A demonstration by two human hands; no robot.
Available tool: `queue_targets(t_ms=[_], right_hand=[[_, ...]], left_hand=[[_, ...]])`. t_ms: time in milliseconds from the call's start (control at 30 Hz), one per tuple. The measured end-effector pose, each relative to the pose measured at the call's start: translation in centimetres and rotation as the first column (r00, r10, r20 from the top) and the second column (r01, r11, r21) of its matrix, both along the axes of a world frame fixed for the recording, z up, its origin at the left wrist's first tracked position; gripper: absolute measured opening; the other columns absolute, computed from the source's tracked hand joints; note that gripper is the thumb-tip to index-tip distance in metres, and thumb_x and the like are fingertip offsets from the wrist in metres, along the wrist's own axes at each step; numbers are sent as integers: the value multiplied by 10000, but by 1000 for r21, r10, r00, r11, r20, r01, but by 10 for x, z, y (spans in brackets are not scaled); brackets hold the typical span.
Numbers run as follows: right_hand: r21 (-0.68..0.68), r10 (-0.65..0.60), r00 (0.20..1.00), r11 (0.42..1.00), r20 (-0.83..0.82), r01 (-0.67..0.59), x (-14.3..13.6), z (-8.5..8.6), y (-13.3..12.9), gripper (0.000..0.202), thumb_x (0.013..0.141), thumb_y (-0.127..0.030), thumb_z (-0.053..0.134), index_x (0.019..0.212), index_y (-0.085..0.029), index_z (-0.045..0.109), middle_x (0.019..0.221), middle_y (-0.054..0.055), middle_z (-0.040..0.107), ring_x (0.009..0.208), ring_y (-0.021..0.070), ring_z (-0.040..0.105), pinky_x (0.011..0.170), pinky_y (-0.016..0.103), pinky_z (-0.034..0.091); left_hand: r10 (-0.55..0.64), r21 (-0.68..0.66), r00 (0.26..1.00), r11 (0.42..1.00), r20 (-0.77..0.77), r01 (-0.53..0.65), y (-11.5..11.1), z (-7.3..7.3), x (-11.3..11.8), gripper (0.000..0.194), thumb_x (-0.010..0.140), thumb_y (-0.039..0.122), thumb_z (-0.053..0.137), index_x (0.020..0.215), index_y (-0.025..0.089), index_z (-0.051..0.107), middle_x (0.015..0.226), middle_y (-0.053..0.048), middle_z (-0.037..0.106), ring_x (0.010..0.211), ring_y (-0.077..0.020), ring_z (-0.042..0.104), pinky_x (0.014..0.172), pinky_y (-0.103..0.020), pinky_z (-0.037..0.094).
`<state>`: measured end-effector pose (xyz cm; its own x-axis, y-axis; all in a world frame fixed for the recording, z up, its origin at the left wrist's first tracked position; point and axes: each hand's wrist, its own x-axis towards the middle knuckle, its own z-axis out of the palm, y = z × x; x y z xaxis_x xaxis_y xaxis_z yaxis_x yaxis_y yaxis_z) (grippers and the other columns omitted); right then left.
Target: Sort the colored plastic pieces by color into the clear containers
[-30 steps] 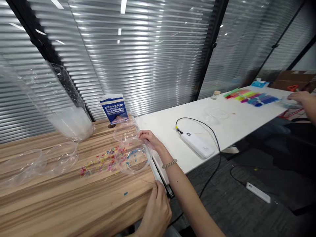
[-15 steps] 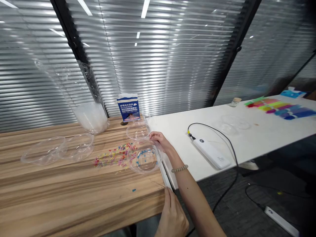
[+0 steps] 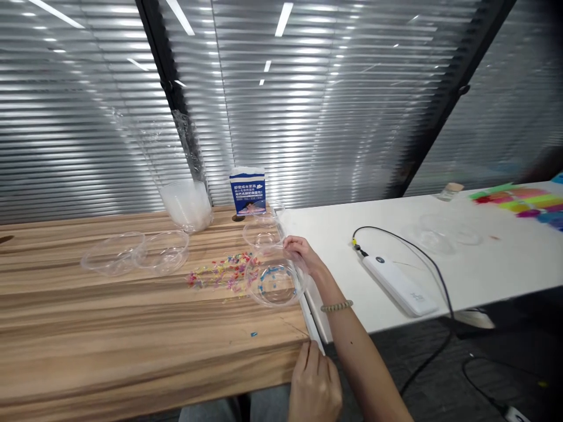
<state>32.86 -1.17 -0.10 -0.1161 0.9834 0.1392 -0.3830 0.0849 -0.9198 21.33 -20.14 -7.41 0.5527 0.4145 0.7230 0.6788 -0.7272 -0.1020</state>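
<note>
My right hand (image 3: 301,252), with a beaded bracelet (image 3: 336,306) on its wrist, pinches the far right rim of a clear plastic bowl (image 3: 276,300). Small blue pieces (image 3: 273,271) lie inside that bowl. Beside it on the wooden table (image 3: 132,346) spreads a pile of small multicoloured pieces (image 3: 224,272). My left hand (image 3: 315,381) is at the table's right edge, its fingers pressed together. A thin dark line on the wood runs toward its fingertips; whatever they hold is too small to tell. One loose blue piece (image 3: 254,334) lies left of this hand.
Other clear bowls stand at the left (image 3: 115,255) and behind. A stack of clear bowls (image 3: 187,205) and a blue package (image 3: 248,193) are at the back. On the white table (image 3: 321,223) lie a white power bank (image 3: 400,287) with a black cable, and coloured bundles (image 3: 519,199).
The view has swung left, so everything appears further right. My right hand stays on the bowl's rim, and my left hand remains by the table edge with fingers together.
</note>
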Motion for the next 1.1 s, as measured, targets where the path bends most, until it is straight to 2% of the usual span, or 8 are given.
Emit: queue_targets(t_ms=[267, 433, 633, 733, 800, 867, 1033, 1100], right_hand=[[3, 1, 999, 1000, 33, -1, 0, -1, -3, 60, 544, -195, 645, 591, -161, 631, 520, -50, 480, 481, 69, 348, 476, 217, 225], [10, -7, 999, 1000, 42, 6, -1, 0, -3, 68, 549, -210, 640, 597, -163, 627, 502, -55, 465, 464, 67, 322, 464, 218, 203], [33, -4, 999, 999, 50, 3, -3, 0, -4, 85, 557, -220, 644, 602, -161, 603, 537, -48, 480, 472, 66, 318, 469, 220, 214], [57, 25, 999, 998, 43, -28, -3, -2, -3, 83, 593, -221, 648, 626, -161, 602, 526, -60, 446, 464, 61, 297, 470, 220, 200], [61, 33, 998, 998, 45, -35, -4, -3, -3, 94, 612, -234, 652, 649, -164, 602, 506, -70, 417, 453, 60, 273, 463, 222, 182], [55, 17, 998, 998, 53, -20, -9, -2, -3, 121, 615, -250, 670, 669, -167, 601, 499, -75, 410, 447, 60, 256, 458, 224, 175], [40, -25, 1000, 999, 11, 25, -28, 1, -6, 246, 644, -310, 740, 836, -190, 645, 604, -56, 500, 485, 66, 331, 475, 216, 261], [52, -14, 1000, 999, -17, 15, -33, 0, -6, 356, 698, -375, 731, 1006, -223, 636, 622, -55, 513, 511, 78, 389, 498, 210, 308]], left_hand=[[-140, -59, 952, 985, 271, 161, 1, 14, -2, 400, 935, 71, 295, 667, 123, 587, 613, -34, 592, 689, -140, 600, 768, -270, 509], [-308, -86, 854, 923, 418, 375, 13, 49, -21, 319, 944, 115, 334, 827, 130, 630, 731, -53, 669, 698, -124, 601, 669, -255, 492], [-219, -213, 860, 913, 460, 347, 78, 101, -58, 163, 877, 93, 514, 925, 161, 655, 875, -55, 702, 895, -160, 624, 820, -314, 501], [-178, -242, 878, 920, 444, 309, 112, 109, -77, 161, 850, 181, 580, 987, 176, 665, 1015, -79, 691, 1059, -211, 583, 944, -411, 457], [-10, -326, 861, 923, 508, 203, 130, 109, -91, 246, 820, 244, 615, 1054, 179, 655, 1094, -99, 664, 1087, -236, 566, 958, -444, 441], [179, -494, 811, 857, 557, 150, 145, 107, -105, 320, 770, 304, 658, 1062, 174, 661, 1093, -110, 660, 996, -241, 600, 876, -409, 486], [381, -832, 752, 381, 538, 402, 169, 113, -134, 315, 689, 332, 673, 930, 135, 723, 707, -51, 684, 521, -124, 552, 446, -195, 405], [445, -830, 701, 311, 558, 463, 176, 116, -144, 327, 663, 302, 667, 927, 117, 725, 478, 21, 566, 375, -72, 415, 359, -161, 293]])
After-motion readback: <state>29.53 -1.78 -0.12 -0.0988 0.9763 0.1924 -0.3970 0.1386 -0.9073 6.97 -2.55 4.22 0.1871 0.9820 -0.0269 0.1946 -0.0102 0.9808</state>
